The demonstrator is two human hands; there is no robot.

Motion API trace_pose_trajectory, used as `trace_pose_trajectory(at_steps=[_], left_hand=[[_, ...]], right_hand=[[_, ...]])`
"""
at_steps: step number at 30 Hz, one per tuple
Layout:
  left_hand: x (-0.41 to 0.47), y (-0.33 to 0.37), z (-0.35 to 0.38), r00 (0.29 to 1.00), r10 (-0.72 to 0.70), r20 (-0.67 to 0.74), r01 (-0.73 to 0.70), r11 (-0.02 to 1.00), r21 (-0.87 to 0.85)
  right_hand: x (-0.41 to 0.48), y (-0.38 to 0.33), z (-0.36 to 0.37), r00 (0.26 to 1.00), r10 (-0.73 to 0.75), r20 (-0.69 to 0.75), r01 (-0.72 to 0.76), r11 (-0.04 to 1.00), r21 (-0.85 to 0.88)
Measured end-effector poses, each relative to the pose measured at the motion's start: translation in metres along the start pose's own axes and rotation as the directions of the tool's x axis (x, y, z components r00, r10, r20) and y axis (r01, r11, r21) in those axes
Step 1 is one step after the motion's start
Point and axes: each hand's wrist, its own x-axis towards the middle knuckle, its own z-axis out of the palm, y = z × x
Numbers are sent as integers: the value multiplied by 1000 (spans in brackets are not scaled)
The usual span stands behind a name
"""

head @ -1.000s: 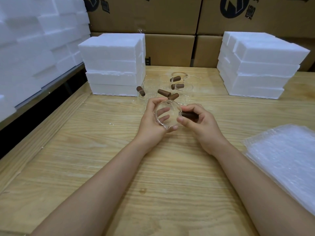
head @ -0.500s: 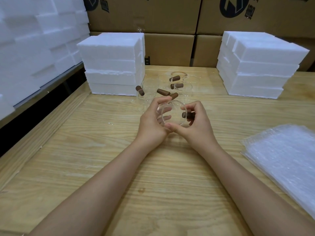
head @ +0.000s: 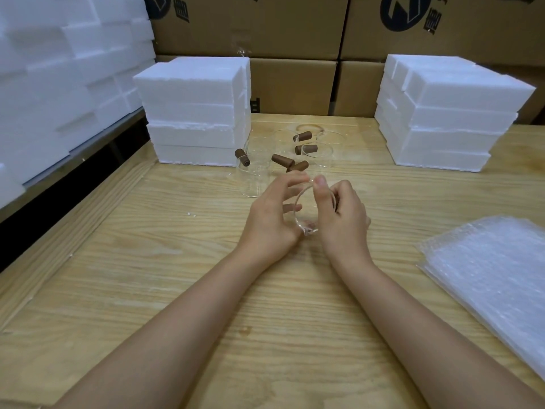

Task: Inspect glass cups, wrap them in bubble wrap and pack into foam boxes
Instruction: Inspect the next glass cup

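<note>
**Inspecting a glass cup held in both hands**
The left hand (head: 272, 215) cradles the glass cup (head: 305, 215) and the right hand (head: 343, 222) pinches its rim, above the table (head: 182, 261) near the waiting cups (head: 256, 178). Rotate it slowly, scanning rim and wall for flaws. The cup has turned since a second ago, and its brown handle is now hidden.

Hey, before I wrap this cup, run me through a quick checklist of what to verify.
1. Grip on glass cup: ok, left hand and right hand hold it.
2. Cracks: cannot tell.
3. Bubble wrap nearby: ok, on the table, right side.
4. Open foam box ready: not ok, foam boxes look closed.
5. Other cups out of the way: ok, behind the hands.
</note>
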Motion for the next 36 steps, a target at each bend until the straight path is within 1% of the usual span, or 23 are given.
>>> trace_pose_trajectory(at_steps=[4, 8, 13, 16, 18, 20, 24, 26, 27, 28, 30, 31, 33, 36], left_hand=[[0, -1, -1, 1000, -23, -10, 23, 999, -42], [2, 0, -3, 992, -124, -16, 120, 981, -155], [4, 2, -5, 980, -200, -10, 189, 941, -280], [6, 3, -7, 973, -231, 12, 220, 911, -347], [6, 4, -7, 970, -241, 20, 229, 892, -389], [6, 4, -7, 970, -242, 12, 227, 887, -403], [6, 3, -6, 971, -239, 0, 222, 903, -367], [6, 2, -7, 970, -243, 8, 229, 899, -372], [6, 2, -8, 969, -245, 16, 233, 895, -380], [6, 2, -8, 969, -247, 24, 237, 891, -387], [6, 1, -10, 966, -256, 38, 250, 887, -389], [6, 0, -10, 965, -259, 45, 256, 886, -388], [6, -1, -11, 963, -264, 48, 262, 884, -387], [6, -1, -11, 963, -266, 44, 262, 885, -385]], right_hand=[[1, 0, -1, 999, -43, -17, 43, 998, 43], [1, 0, -3, 990, -143, -2, 142, 982, 127], [3, 4, -5, 965, -256, 63, 243, 957, 160], [1, 5, -6, 951, -286, 116, 257, 942, 216], [-1, 4, -6, 948, -292, 125, 260, 939, 227], [-2, 2, -6, 947, -297, 123, 268, 940, 210], [-4, 3, -7, 938, -318, 135, 292, 939, 180], [-2, 3, -8, 942, -306, 136, 276, 940, 203], [-1, 3, -9, 951, -284, 126, 245, 936, 254], [0, 4, -10, 962, -248, 112, 198, 920, 338], [5, 6, -12, 982, -159, 102, 83, 848, 523], [7, 8, -13, 986, -127, 106, 43, 816, 576], [10, 10, -12, 988, -110, 109, 21, 796, 605], [11, 10, -11, 989, -121, 84, 42, 777, 628]])
